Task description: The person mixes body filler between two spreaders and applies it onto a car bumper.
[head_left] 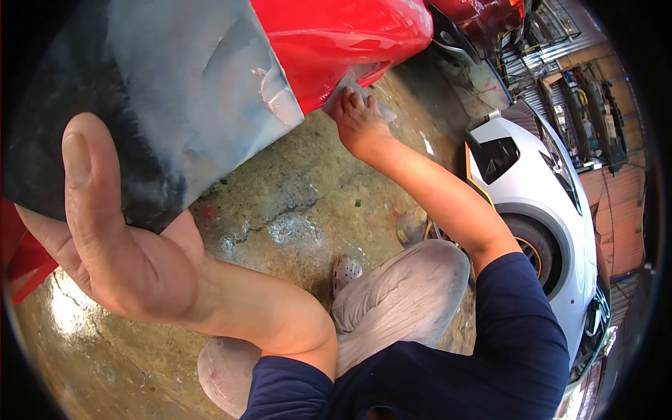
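A flat dark board (189, 77), smeared with grey, rests on my left hand (133, 255), whose thumb lies over its edge and whose fingers are partly hidden beneath. A small pale lump of paste (274, 94) sticks near the board's right edge. Beyond that edge my right hand (360, 122) has its fingers bent over a thin grey sheet (383, 110), pressing it against the lower part of a glossy red body panel (322, 42). The fingertips cover part of the sheet, and the board hides part of the panel.
Stained concrete floor (280, 182) lies below. A white car (539, 168) stands at the right, with a dark red vehicle (483, 24) at the top. My bent knees (413, 287) and a grey clog (346, 273) are underneath. Racks with parts (584, 112) line the far wall.
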Tool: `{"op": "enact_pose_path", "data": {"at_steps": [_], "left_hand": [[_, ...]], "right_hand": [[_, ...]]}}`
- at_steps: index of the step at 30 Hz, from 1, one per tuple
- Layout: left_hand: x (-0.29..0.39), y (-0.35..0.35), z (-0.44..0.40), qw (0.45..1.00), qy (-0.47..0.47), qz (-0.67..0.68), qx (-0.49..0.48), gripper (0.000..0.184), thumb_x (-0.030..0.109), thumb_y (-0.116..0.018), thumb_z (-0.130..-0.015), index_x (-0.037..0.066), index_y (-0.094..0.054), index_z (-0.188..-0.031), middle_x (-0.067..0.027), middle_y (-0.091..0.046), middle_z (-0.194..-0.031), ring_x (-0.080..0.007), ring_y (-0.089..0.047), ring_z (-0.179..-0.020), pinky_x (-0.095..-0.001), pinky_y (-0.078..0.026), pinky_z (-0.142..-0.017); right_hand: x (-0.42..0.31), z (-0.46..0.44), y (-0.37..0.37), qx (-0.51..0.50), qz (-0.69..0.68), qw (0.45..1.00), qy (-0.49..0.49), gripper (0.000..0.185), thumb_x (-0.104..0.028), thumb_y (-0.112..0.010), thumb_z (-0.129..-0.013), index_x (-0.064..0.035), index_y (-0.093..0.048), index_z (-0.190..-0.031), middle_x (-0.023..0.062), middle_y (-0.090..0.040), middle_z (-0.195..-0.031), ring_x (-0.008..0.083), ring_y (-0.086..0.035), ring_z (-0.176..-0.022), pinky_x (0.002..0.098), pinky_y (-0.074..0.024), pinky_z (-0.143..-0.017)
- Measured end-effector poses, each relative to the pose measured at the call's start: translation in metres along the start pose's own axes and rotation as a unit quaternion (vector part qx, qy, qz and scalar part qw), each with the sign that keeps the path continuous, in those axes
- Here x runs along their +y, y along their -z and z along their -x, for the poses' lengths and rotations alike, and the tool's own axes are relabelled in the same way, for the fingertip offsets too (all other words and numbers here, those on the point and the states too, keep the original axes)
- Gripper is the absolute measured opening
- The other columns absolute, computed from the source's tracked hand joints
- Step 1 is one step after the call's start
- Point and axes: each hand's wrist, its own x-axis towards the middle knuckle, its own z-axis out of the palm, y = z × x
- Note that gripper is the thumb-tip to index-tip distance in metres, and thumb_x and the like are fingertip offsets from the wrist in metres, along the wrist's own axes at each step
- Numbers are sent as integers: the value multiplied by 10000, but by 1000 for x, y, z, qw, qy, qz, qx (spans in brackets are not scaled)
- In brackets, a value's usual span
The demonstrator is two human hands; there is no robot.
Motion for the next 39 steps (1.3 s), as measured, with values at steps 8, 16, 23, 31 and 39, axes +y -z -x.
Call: {"op": "enact_pose_path", "data": {"at_steps": [8,16,23,31,39], "left_hand": [[5,0,-3,999,32,38,8,267,80,-578,-979,-88,-685,-1156,-222,-714,-1177,-253,-679,-1163,-539,-511,-1054],[22,-13,2,996,57,62,19,331,77,-590,-972,-85,-610,-1260,-227,-714,-1168,-252,-677,-1168,-529,-525,-1039],[26,-17,-3,996,37,80,-18,477,24,-608,-940,-63,-490,-1394,-215,-694,-1204,-268,-682,-1144,-492,-551,-1008],[22,-19,-2,996,50,62,-40,543,-47,-612,-902,-61,-460,-1423,-218,-690,-1196,-262,-683,-1135,-455,-562,-998],[24,-33,8,996,74,56,-12,485,-36,-616,-900,-78,-499,-1369,-207,-731,-1096,-247,-716,-1071,-451,-574,-989]], "right_hand": [[0,-2,9,-58,-21,998,15,527,-143,-490,-925,68,-494,-1408,255,-424,-1532,343,-439,-1366,548,-366,-1082],[11,-1,19,-93,-62,993,48,547,-131,-505,-921,43,-469,-1438,236,-402,-1555,361,-421,-1408,556,-370,-1109],[15,26,22,1,-106,992,63,559,-123,-504,-921,50,-455,-1450,229,-460,-1518,351,-471,-1370,495,-408,-1081],[36,43,13,129,32,991,25,588,-161,-524,-918,28,-444,-1470,215,-487,-1497,324,-501,-1324,466,-396,-1076],[35,47,-17,125,-6,987,98,577,-150,-509,-924,31,-437,-1467,213,-489,-1498,332,-511,-1322,445,-409,-1081]]}}
